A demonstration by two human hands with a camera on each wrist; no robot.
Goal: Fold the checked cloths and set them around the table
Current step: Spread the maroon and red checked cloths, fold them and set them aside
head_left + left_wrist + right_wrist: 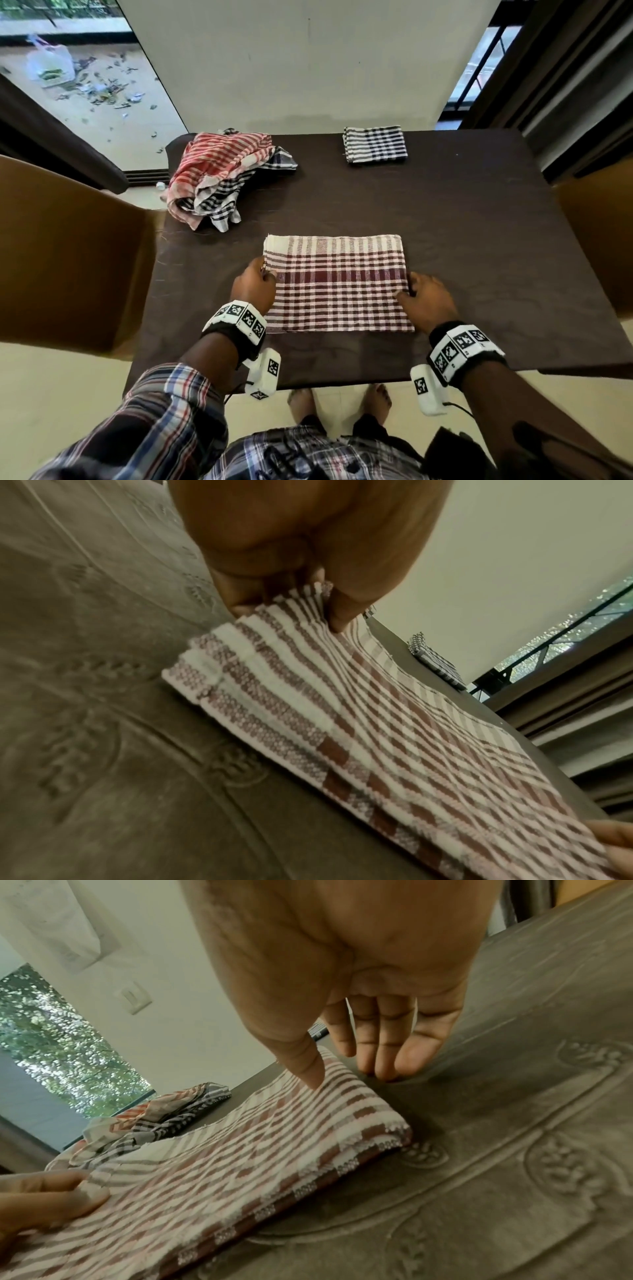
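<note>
A maroon checked cloth lies flat and folded into a wide rectangle on the dark brown bench, near the edge at 6 o'clock, in front of the person.

The left hand is at the 9 o'clock side of this cloth. Its thumb and fingers pinch the edge of the cloth together, and the layers rise a little there.

The right hand is at the 3 o'clock side. The thumb presses down on the top of the cloth, near the edge. The other fingers are straight and close together, and their tips touch the bench just beside the cloth. They are not curled round it.

At 1 o'clock, near the far edge of the bench, a black checked cloth lies folded in a small neat rectangle. At 11 o'clock a pile of unfolded cloths lies in a heap, red checked on top and black checked below. A brown chair stands at 9 o'clock beside the bench.
</note>
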